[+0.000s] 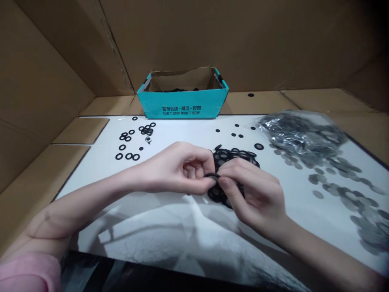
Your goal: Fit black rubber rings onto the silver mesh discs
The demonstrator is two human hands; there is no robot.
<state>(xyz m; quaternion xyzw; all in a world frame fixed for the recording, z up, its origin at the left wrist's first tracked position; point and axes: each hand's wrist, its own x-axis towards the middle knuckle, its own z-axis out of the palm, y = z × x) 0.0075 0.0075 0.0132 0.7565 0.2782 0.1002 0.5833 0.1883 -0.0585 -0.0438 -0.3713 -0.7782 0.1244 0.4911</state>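
Near the middle of the white table, my left hand [179, 168] pinches one side of a black ring [212, 176] between thumb and curled fingers. On the ring's other side, my right hand [258, 192] has its thumb and fingertips closed on it. A grey disc seems to sit inside this ring, though the fingertips cover much of it. Just behind and under the hands lies a pile of black rings with grey centres [225, 155], partly hidden by them. One similar ring [258, 147] lies apart, right of the pile.
Empty black rings [122, 147] lie scattered at the left. A turquoise open box [182, 104] with dark pieces inside stands at the back. At the right are a clear plastic bag [304, 134] and many loose grey discs [318, 194]. Cardboard walls [243, 44] enclose the table.
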